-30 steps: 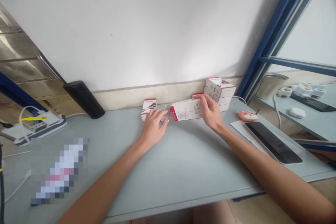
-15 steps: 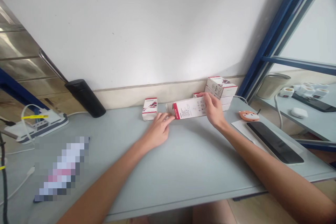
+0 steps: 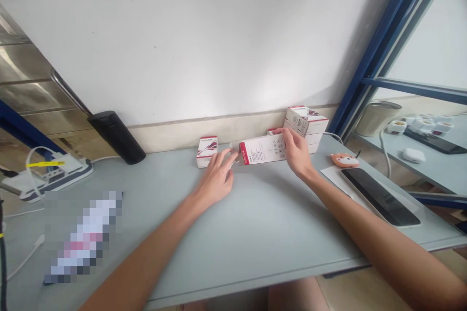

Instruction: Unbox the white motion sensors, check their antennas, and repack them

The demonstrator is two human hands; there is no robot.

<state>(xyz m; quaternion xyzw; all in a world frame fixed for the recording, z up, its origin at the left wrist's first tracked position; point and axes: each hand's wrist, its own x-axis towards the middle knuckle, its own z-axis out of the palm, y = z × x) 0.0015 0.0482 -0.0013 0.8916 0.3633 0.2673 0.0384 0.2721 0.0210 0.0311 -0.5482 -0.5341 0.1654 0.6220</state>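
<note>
A long white box with red edges (image 3: 261, 150) lies on its side near the back of the grey table (image 3: 233, 233). My right hand (image 3: 297, 151) is closed round its right end. My left hand (image 3: 218, 173) reaches to its left end, fingers curled and pinching a small pale thing at the box's opening that I cannot make out. A small white and red box (image 3: 207, 149) stands just left of my left hand. A stack of similar boxes (image 3: 306, 126) sits behind my right hand against the wall.
A black cylinder on a metal handle (image 3: 114, 136) leans at the back left. A white power strip with cables (image 3: 47, 175) lies far left. A dark tablet (image 3: 379, 197) on paper and an orange fox-shaped item (image 3: 344, 160) lie at the right. Blue shelving (image 3: 383, 39) rises on the right.
My right hand has lifted and tilted the long box slightly. My left hand has moved right from the table top up to the box's left end.
</note>
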